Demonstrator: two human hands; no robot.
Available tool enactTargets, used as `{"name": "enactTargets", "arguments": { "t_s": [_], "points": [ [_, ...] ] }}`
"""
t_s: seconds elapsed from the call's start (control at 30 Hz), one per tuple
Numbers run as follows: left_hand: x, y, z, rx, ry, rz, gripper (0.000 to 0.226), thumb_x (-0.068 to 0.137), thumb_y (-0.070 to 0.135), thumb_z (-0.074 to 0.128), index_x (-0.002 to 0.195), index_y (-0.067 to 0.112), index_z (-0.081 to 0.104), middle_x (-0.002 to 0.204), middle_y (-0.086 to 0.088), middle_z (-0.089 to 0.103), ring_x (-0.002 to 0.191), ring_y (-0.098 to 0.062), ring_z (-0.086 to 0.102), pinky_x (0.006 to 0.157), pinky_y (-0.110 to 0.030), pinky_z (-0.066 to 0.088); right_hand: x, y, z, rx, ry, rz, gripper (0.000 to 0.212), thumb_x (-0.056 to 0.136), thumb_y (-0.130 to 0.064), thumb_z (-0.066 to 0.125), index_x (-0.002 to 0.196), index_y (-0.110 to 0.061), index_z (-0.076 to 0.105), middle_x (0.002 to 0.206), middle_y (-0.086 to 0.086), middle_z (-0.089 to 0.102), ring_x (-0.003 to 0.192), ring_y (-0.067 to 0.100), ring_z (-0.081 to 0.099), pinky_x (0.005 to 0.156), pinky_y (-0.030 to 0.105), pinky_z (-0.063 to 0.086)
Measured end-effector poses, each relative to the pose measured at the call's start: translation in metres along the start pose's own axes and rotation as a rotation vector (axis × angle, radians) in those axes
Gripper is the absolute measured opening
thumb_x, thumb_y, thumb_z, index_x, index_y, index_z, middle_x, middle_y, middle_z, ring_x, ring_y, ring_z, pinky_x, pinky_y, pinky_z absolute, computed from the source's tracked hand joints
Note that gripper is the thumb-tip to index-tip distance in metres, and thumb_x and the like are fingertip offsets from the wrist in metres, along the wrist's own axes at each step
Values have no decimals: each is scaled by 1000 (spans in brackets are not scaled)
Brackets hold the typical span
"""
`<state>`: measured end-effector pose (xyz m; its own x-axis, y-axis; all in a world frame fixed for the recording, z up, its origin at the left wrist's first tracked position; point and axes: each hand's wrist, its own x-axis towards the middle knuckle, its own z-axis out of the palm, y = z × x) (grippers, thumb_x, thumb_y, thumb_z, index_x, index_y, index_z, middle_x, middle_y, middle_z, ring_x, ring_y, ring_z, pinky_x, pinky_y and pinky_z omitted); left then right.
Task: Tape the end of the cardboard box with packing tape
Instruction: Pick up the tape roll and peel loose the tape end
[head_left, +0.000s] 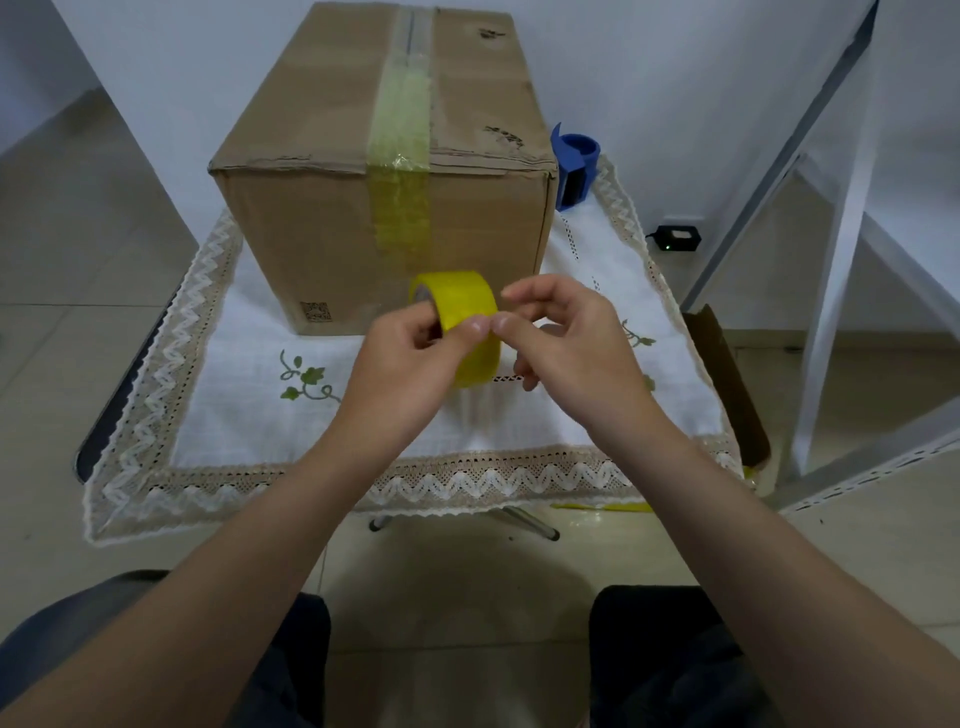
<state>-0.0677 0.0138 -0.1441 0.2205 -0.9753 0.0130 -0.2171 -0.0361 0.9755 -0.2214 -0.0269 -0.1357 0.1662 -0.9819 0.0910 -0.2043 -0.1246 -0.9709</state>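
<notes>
A brown cardboard box (322, 208) stands on the small table, with a yellowish strip of tape (402, 156) running along its top seam and down its near face. In front of the box I hold a yellow roll of packing tape (460, 301) above the cloth. My left hand (410, 364) grips the roll, fingers curled into its core and thumb on the outer face. My right hand (566, 348) meets it from the right, its thumb and forefinger pinching at the roll's surface beside my left thumb.
A white lace-edged tablecloth (249, 415) covers the table. A blue tape dispenser (574, 166) sits behind the box's right corner. A cardboard piece (727, 384) leans at the table's right edge, a black device (675, 239) lies on the floor, and white shelving (841, 260) stands right.
</notes>
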Motion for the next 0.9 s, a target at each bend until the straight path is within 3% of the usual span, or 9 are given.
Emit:
{"name": "enactTargets", "arguments": {
  "t_s": [0.07,0.17,0.27,0.37,0.5,0.67,0.73,0.83,0.9],
  "points": [
    [-4,-7,-4,65,-14,5,16,97,27,72,98,14,80,98,-20,77,97,-36,72,92,-57,57,0,5,-3,-104,-21,-113,29,92,-21,75,117,-27,62,90,-1,70,63,34,63,62,38,55],
    [-7,-10,-9,43,-101,15,9,97,22,73,99,21,82,97,-10,81,98,-26,76,95,-51,59,0,12,-5,-327,-86,-218,50,94,-25,73,141,-33,57,103,-11,67,65,21,63,62,16,49],
    [-8,-13,-11,56,-154,60,10,95,17,72,101,14,80,95,-13,80,97,-32,75,94,-56,59,2,17,-2,-371,-175,-191,52,96,-32,72,145,-35,56,112,-19,64,69,14,67,63,12,46],
    [-8,-19,-12,44,-116,65,10,94,15,74,102,16,81,96,-8,81,96,-26,77,94,-51,61,5,21,2,-366,-167,-173,48,92,-36,76,138,-33,64,108,-19,69,68,11,69,65,13,49],
    [-6,-23,-16,7,-62,39,18,93,14,76,100,30,81,96,5,83,95,-10,77,92,-35,62,8,21,6,-411,-104,-218,32,90,-33,79,121,-31,75,96,-20,74,60,-1,60,61,8,41],
    [-4,-25,-16,-14,-31,28,21,92,13,77,100,32,81,94,3,83,94,-14,78,93,-39,62,9,20,9,-435,-71,-245,8,88,-29,82,95,-30,79,65,-41,61,56,3,56,58,7,37],
    [-5,-25,-16,-8,-23,33,20,91,13,78,96,33,81,93,1,83,94,-17,78,93,-42,62,9,19,10,-401,-82,-230,6,89,-27,81,92,-30,77,68,-35,65,56,4,59,59,11,41],
    [-5,-25,-16,-10,-17,29,20,90,12,79,94,32,81,93,1,83,94,-17,79,95,-45,61,10,17,9,-299,-117,-164,15,90,-25,80,100,-30,70,91,-16,76,66,2,68,60,24,52],
    [-5,-28,-15,-1,-17,27,16,89,15,80,95,30,83,93,-5,83,96,-30,77,95,-54,59,10,17,8,-298,-154,-134,18,92,-24,78,106,-27,66,92,-13,78,66,8,71,54,29,57]
  ]
}}
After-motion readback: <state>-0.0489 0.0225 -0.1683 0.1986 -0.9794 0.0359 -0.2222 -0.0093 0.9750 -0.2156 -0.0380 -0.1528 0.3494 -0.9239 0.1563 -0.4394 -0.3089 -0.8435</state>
